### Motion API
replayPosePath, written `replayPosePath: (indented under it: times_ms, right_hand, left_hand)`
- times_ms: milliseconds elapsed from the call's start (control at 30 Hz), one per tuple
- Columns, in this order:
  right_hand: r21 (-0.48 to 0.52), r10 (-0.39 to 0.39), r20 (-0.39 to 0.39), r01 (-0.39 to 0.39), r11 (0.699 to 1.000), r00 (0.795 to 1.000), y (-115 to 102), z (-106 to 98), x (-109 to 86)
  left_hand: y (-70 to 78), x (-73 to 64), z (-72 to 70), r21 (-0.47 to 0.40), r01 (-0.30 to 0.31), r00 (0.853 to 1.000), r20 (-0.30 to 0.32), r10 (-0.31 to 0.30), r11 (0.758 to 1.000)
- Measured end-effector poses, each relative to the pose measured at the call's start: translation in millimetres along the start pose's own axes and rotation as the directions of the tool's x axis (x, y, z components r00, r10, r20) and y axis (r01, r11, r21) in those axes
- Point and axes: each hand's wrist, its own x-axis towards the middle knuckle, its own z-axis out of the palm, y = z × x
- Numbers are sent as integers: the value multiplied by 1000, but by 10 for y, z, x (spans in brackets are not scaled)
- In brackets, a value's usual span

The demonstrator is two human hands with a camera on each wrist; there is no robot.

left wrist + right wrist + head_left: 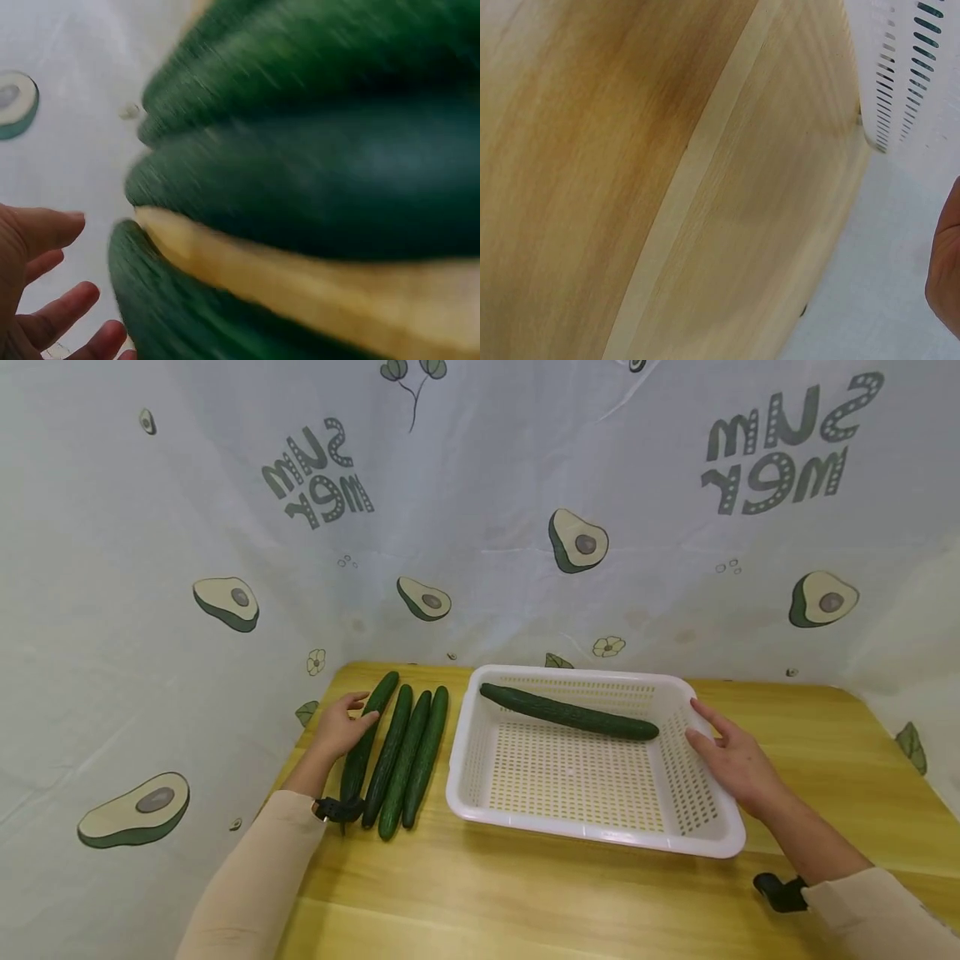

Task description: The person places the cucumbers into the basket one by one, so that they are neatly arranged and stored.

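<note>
My left hand (343,727) is over the leftmost cucumber (362,752), its thumb and fingers spread apart and not curled round it. In the left wrist view the fingers (79,300) show beside the tip of a dark green cucumber (172,300). Three more long cucumbers (407,760) lie side by side just to its right. My right hand (738,764) grips the right rim of a white plastic basket (585,832), thumb toward the inside. One cucumber (570,713) lies slanted along the back of the basket. Only the edge of the right hand appears in the right wrist view.
Everything stands on a wooden table (525,902) with yellowish grain. A pale curtain (480,527) printed with avocados and lettering hangs behind and to the left, close to the table's back edge (780,683).
</note>
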Motion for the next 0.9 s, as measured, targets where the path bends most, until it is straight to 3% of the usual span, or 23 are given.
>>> replayPosePath:
  times_ms: [200, 333, 600, 900]
  right_hand:
    - [6, -1, 9, 1, 1000, 1000, 17, 13, -9]
    - [-2, -12, 1, 12, 1000, 1000, 15, 7, -6]
    - [-5, -19, -3, 19, 1000, 1000, 5, -5, -12]
    - [-14, -10, 6, 11, 1000, 1000, 10, -2, -2]
  left_hand:
    - [-221, -49, 37, 96, -20, 998, 68, 13, 995]
    - [-295, -74, 50, 85, -18, 995, 99, 10, 996]
    - [-285, -93, 30, 111, 4, 987, 161, -22, 994]
    - [-295, -101, -24, 108, 12, 985, 170, -30, 994]
